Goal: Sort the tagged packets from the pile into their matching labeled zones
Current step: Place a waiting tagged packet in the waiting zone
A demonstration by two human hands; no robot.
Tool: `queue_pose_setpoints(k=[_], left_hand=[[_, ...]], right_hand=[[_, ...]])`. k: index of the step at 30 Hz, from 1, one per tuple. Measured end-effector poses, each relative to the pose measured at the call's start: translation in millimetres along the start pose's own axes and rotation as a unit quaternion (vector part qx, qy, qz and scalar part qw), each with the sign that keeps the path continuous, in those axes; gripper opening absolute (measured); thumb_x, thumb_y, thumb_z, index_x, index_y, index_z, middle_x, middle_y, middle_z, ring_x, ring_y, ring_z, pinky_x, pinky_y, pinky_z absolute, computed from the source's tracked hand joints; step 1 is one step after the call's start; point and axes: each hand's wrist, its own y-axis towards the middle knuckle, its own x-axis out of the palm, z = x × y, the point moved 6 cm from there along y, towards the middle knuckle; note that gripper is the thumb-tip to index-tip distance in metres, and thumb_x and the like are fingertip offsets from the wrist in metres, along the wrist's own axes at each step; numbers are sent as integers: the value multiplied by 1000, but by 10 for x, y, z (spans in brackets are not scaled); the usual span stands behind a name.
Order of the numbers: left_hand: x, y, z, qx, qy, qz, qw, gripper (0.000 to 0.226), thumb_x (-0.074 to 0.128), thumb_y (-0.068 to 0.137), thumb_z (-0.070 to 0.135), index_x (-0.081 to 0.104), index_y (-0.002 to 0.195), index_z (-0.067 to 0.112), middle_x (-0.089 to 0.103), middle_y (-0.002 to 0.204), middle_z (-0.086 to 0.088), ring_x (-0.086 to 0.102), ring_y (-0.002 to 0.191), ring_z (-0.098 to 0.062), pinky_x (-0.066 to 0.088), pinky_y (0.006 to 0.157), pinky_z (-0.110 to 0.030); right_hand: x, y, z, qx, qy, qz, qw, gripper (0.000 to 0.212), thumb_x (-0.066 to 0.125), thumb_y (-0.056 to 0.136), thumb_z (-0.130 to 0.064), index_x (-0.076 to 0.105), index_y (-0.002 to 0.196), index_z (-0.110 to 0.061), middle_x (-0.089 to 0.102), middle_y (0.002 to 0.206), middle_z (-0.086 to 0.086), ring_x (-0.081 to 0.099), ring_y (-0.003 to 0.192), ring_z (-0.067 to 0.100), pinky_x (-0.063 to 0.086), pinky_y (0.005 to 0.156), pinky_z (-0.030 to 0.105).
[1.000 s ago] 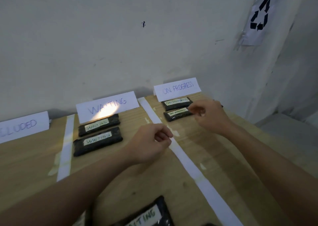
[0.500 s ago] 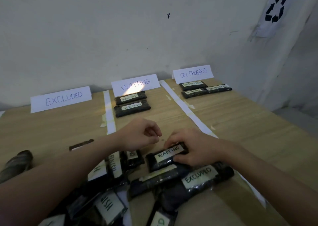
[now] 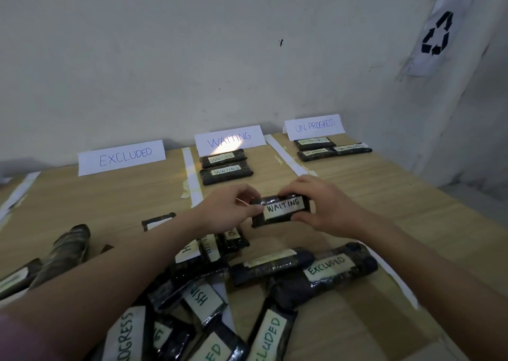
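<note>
A black packet tagged WAITING (image 3: 280,210) is held above the wooden table (image 3: 384,209) between both hands. My right hand (image 3: 327,208) grips its right end, fingers over the top edge and thumb below. My left hand (image 3: 228,209) pinches its left end. Below lies the pile of black tagged packets (image 3: 247,292), with an EXCLUDED packet (image 3: 327,272) on the right. The WAITING sign (image 3: 229,139) stands behind two WAITING packets (image 3: 225,165). The ON PROGRESS sign (image 3: 314,125) has three packets (image 3: 330,147) before it. Nothing lies in front of the EXCLUDED sign (image 3: 123,156).
White tape strips (image 3: 192,182) divide the table into zones. A dark packet (image 3: 66,253) and others lie at the left edge. A flat black-edged tag (image 3: 158,220) lies alone left of my hands. The wall stands close behind the signs; a recycling sign (image 3: 437,33) hangs at right.
My right hand left the ON PROGRESS zone, came back to the pile and lifted the WAITING packet. My left hand has now taken its left end. The view tilted down.
</note>
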Motion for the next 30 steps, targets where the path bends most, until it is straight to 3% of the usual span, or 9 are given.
queue_pose_setpoints(k=[2, 6, 11, 16, 23, 30], left_hand=[[-20, -13, 13, -7, -36, 9, 999, 19, 56, 90, 27, 61, 107, 19, 64, 102, -1, 61, 93, -18, 52, 82, -34], [-78, -22, 28, -22, -114, 39, 992, 16, 53, 93, 20, 60, 106, 16, 64, 90, 1, 59, 82, -15, 51, 74, -27], [-115, 12, -18, -41, -124, 48, 990, 15, 50, 94, 19, 59, 106, 15, 64, 91, -1, 60, 88, -20, 52, 79, -34], [-259, 95, -161, -73, -109, 82, 988, 21, 51, 93, 21, 60, 110, 11, 67, 100, -8, 63, 90, -21, 47, 70, -26], [-467, 171, -500, -131, -79, 150, 977, 26, 54, 90, 16, 54, 115, 10, 62, 101, -4, 60, 96, -19, 41, 61, -22], [-596, 167, -756, -152, -86, 169, 970, 22, 57, 87, 10, 59, 110, 11, 62, 93, 0, 54, 80, -9, 41, 61, -20]], right_hand=[[-77, -7, -53, -32, -5, 50, 998, 42, 74, 73, -11, 61, 113, -18, 55, 103, -9, 51, 98, 11, 45, 88, 30], [-66, 13, -115, -69, -57, 85, 992, 48, 74, 73, -20, 58, 119, -16, 59, 112, -1, 53, 105, 19, 47, 88, 38], [94, 168, -241, -121, -143, 108, 976, 48, 80, 65, -18, 63, 109, -13, 65, 103, 3, 62, 94, 26, 48, 79, 42], [209, 400, -206, -127, -124, 75, 981, 42, 74, 72, -10, 62, 113, -10, 64, 104, 8, 60, 90, 28, 48, 74, 36], [469, 833, 85, -21, -122, -13, 992, 44, 56, 90, -20, 47, 133, -21, 50, 132, 1, 44, 119, 19, 41, 97, 34], [822, 1147, -42, -43, -140, -63, 987, 44, 51, 92, -23, 43, 135, -24, 47, 135, 0, 40, 124, 18, 34, 103, 38]])
